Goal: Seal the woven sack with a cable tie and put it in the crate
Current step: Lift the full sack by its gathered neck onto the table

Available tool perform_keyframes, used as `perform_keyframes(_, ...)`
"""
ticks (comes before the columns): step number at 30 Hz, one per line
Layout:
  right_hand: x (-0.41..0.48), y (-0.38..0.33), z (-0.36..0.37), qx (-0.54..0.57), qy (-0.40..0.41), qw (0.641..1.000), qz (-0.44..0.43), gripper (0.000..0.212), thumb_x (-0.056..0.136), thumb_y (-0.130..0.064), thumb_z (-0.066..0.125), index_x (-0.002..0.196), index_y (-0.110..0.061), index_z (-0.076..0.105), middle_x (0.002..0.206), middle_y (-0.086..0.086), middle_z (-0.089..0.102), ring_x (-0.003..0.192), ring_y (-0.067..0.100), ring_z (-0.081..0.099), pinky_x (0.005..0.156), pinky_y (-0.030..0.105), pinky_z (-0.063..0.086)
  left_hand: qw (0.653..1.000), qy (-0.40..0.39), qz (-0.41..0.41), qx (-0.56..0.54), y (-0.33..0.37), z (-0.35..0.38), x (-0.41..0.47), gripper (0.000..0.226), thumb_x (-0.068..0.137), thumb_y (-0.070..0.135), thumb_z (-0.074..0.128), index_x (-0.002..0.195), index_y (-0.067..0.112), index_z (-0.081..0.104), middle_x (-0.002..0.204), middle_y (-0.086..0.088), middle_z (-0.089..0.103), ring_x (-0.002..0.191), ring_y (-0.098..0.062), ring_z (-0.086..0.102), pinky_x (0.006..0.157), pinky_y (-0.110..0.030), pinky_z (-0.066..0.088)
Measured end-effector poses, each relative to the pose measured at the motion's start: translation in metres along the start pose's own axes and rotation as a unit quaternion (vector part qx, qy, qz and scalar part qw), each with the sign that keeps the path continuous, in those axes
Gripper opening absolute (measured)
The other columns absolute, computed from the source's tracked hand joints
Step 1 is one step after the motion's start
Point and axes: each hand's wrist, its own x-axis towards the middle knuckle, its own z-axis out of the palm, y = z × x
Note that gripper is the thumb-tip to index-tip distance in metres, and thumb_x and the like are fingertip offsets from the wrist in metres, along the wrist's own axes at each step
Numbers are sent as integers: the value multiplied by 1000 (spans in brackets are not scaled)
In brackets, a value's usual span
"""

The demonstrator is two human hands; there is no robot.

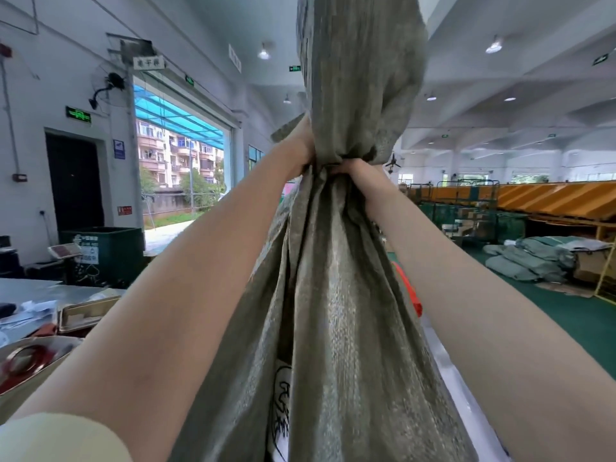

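A grey-green woven sack (336, 295) hangs in front of me, filling the middle of the view. Its neck is bunched tight, and the loose top flares upward past the frame's upper edge. My left hand (301, 145) grips the bunched neck from the left. My right hand (355, 170) clasps the same neck from the right, just below the gather. A thin dark band, possibly the cable tie (328, 165), shows at the gather between my hands; it is too small to be sure. Black printing marks the sack low down.
A metal table (43, 288) at lower left holds papers, trays and a tape roll (25, 360). A dark green bin (110, 251) stands by the open doorway. Filled sacks (530, 258) lie on the green floor at right, behind them orange chutes (550, 195).
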Motion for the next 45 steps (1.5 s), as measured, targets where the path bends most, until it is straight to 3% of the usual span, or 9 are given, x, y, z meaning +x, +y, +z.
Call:
perform_keyframes(4, 12, 1, 2, 17, 70, 997, 22, 65, 54, -2, 54, 119, 3, 58, 102, 13, 63, 86, 25, 61, 60, 23, 47, 997, -4, 46, 55, -5, -17, 3, 10, 75, 0, 59, 78, 10, 57, 60, 3, 61, 52, -7, 55, 48, -17, 47)
perform_keyframes(8, 26, 4, -2, -26, 75, 994, 80, 52, 53, -8, 47, 102, -2, 64, 107, 16, 67, 93, 29, 64, 74, 30, 51, 978, -32, 6, -208, -12, -58, 0, 37, 82, -15, 37, 103, 8, 58, 88, -7, 72, 78, -13, 69, 69, -16, 57)
perform_keyframes(10, 19, -1, -2, -30, 80, 993, 80, 12, 69, -7, 43, 66, -6, 55, 81, 13, 62, 74, 26, 57, 69, 27, 47, 990, 30, -2, -135, -22, -71, -3, 41, 86, -11, 45, 122, 6, 53, 101, -8, 66, 89, -17, 67, 76, -22, 58)
perform_keyframes(13, 14, -5, 1, -8, 74, 994, 75, 27, 78, -9, 38, 52, -11, 38, 59, 6, 47, 59, 23, 45, 59, 23, 40, 984, 68, -95, 134, -41, -70, -4, 59, 86, 18, 63, 138, 10, 37, 118, -7, 53, 107, -23, 57, 83, -31, 49)
perform_keyframes(18, 9, -11, 3, -35, 19, 996, 75, 40, 81, -9, 34, 40, -11, 35, 27, 1, 46, 56, 23, 43, 58, 22, 37, 978, 126, -69, 149, -42, -49, 6, 16, 90, 6, 50, 76, 9, 58, 75, -12, 59, 70, -21, 58, 62, -26, 53)
perform_keyframes(27, 14, -22, 3, -28, -72, 997, 23, 52, 73, -17, 38, 21, -14, 44, 31, 0, 53, 58, 21, 47, 59, 25, 39, 964, 197, 57, 169, 1, -28, 37, 22, 86, 0, 50, 95, 0, 70, 89, -16, 67, 83, -16, 56, 74, -30, 45)
perform_keyframes(35, 23, -10, 4, -21, -76, 996, 47, 27, 79, 0, 35, 58, -6, 51, 52, 7, 62, 66, 26, 54, 65, 29, 46, 996, 71, 31, 53, -1, -25, 17, 20, 92, 8, 48, 102, 5, 65, 89, -11, 63, 82, -22, 59, 85, -37, 54)
perform_keyframes(40, 29, -4, 2, 13, -47, 997, 52, 26, 73, -9, 58, 97, -2, 64, 90, 13, 68, 81, 28, 64, 76, 34, 53, 926, 81, -13, -369, -15, -52, -9, 31, 64, 3, 44, 92, 13, 51, 74, -6, 54, 64, -15, 50, 61, -25, 41)
perform_keyframes(45, 46, 1, 5, 4, -14, 998, 69, 81, 39, -21, 74, 117, -8, 62, 105, 14, 72, 90, 29, 70, 81, 42, 56, 983, -127, -125, 33, -48, -50, -33, 37, 82, 32, 65, 113, 14, 57, 98, -2, 71, 77, -10, 72, 72, -23, 59)
